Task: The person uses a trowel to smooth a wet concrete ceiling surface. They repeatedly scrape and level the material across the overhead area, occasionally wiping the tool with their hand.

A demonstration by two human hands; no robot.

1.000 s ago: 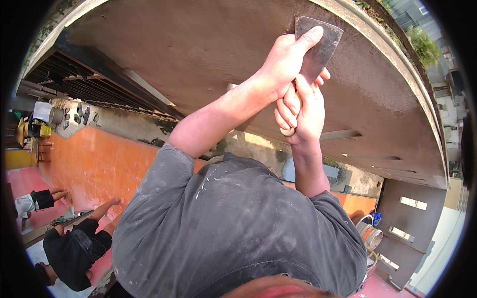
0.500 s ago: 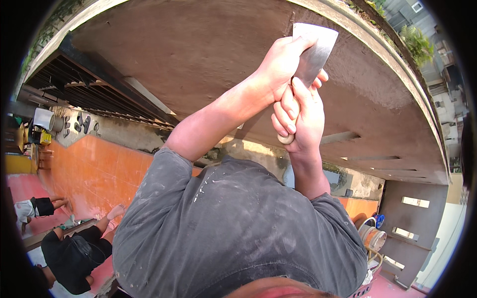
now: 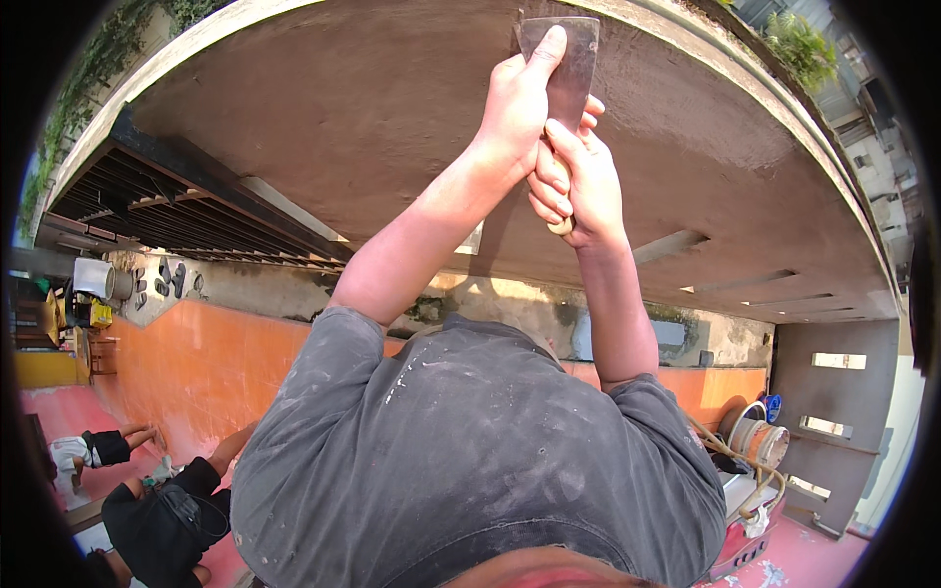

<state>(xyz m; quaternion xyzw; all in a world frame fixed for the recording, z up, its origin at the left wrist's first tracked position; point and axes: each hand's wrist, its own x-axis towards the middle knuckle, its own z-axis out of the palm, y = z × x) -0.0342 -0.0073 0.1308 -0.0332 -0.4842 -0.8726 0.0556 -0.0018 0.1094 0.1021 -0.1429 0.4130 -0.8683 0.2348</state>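
Observation:
A putty knife [image 3: 574, 71] with a wide metal blade is raised to the brown wall [image 3: 353, 108], its blade up near the wall's top edge. My left hand [image 3: 515, 116] is closed on it, thumb pressed flat along the face of the blade; most of its fingers are hidden behind. Lower down, my right hand [image 3: 592, 186] wraps round the handle, and only the handle's rounded end shows under the fingers. Whether the blade's edge touches the wall I cannot tell.
Dark metal bars [image 3: 176, 206] fill an opening at the left. Narrow slots [image 3: 671, 245] cut the wall at right. Two people sit low at the left, one in black [image 3: 162, 519]. A bucket [image 3: 760, 441] and a red cart [image 3: 750, 544] stand at lower right.
Both hands and the putty knife have moved up and to the left along the wall. The blade has turned from bright to dark. Both grips stay the same.

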